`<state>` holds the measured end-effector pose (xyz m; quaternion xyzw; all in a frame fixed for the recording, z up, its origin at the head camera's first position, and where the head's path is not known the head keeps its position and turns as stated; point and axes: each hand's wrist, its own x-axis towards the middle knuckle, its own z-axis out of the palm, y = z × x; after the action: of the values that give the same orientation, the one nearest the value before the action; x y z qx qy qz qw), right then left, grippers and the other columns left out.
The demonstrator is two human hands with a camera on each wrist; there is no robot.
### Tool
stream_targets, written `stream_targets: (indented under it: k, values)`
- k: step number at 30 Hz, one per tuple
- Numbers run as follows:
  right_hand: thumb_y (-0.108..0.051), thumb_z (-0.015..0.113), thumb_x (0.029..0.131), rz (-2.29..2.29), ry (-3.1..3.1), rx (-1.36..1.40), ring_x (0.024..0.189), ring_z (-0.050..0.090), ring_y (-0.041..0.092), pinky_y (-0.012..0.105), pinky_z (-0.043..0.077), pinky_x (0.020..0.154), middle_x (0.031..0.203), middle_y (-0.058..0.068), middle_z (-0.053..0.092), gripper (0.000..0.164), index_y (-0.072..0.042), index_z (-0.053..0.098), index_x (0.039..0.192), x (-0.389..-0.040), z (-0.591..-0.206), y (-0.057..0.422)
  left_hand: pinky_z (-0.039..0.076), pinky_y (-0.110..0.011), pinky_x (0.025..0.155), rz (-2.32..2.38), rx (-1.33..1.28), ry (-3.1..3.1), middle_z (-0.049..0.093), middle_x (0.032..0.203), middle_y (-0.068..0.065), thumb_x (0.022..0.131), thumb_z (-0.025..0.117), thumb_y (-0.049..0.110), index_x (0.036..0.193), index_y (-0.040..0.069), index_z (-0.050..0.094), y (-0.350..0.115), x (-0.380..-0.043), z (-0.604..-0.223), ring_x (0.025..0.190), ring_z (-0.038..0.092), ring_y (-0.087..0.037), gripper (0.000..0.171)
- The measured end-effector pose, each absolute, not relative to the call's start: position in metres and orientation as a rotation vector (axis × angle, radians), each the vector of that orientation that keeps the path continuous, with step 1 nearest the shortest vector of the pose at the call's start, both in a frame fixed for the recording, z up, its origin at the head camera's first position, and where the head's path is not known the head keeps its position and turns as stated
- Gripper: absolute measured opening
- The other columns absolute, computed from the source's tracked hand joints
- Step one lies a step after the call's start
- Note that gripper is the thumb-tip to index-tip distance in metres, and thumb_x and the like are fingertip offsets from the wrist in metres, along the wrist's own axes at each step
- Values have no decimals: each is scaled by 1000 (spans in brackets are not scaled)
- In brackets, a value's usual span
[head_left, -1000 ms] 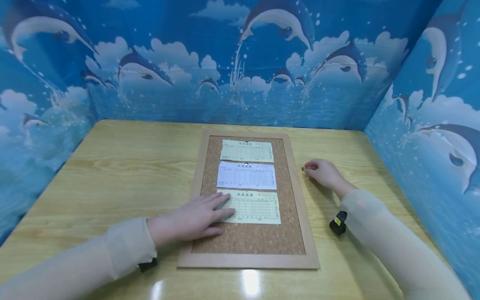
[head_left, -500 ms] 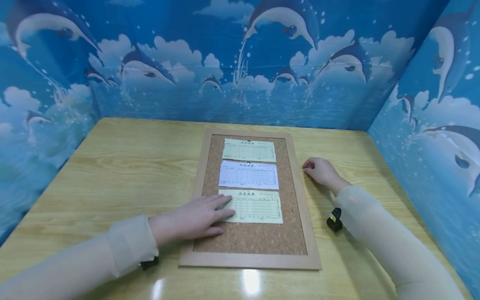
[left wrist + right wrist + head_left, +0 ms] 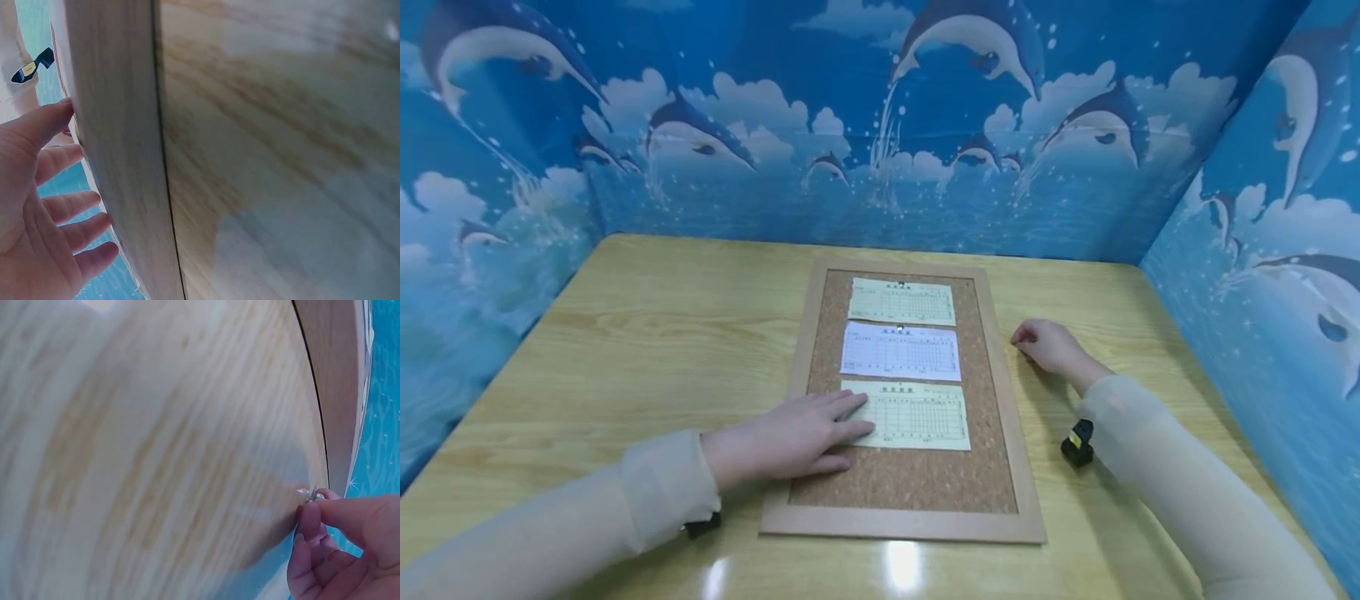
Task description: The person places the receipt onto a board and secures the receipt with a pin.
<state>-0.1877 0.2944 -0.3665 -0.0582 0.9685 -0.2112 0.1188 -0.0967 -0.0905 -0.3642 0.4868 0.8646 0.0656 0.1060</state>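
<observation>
A wood-framed cork board point(image 3: 925, 487) lies on the table with three printed paper slips in a column. The top slip point(image 3: 902, 304) is pale green, the middle slip point(image 3: 900, 354) whitish-lilac, the lowest slip point(image 3: 925, 417) pale green. Small pins show at the upper edges of the top and middle slips. My left hand point(image 3: 793, 437) rests with spread fingers on the cork and the left part of the lowest slip. Just right of the frame, my right hand point(image 3: 1052, 346) pinches a small shiny metal pushpin point(image 3: 312, 495) between thumb and forefinger, low over the table.
The wood-grain table point(image 3: 685, 333) extends on both sides of the board. A blue dolphin-print curtain point(image 3: 760, 192) stands behind it and along the sides. A black device point(image 3: 1077, 446) is worn at the right wrist.
The pushpin, visible at my right fingertips a second ago, is now hidden in the head view. My right hand has shifted only slightly; the left stays on the slip.
</observation>
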Motion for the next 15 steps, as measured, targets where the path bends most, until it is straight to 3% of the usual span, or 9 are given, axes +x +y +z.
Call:
stream_targets:
  k: [15]
  values:
    - [6,50,91,-555,2836,-222,92,55,33,49,43,82,95,19,61,13,4,62,92,-184,-360,298,29,-50,103,193,1437,2539,30,147,-17,92,52,44,139,17,46,-89,-97,-365,133,30,-35,54]
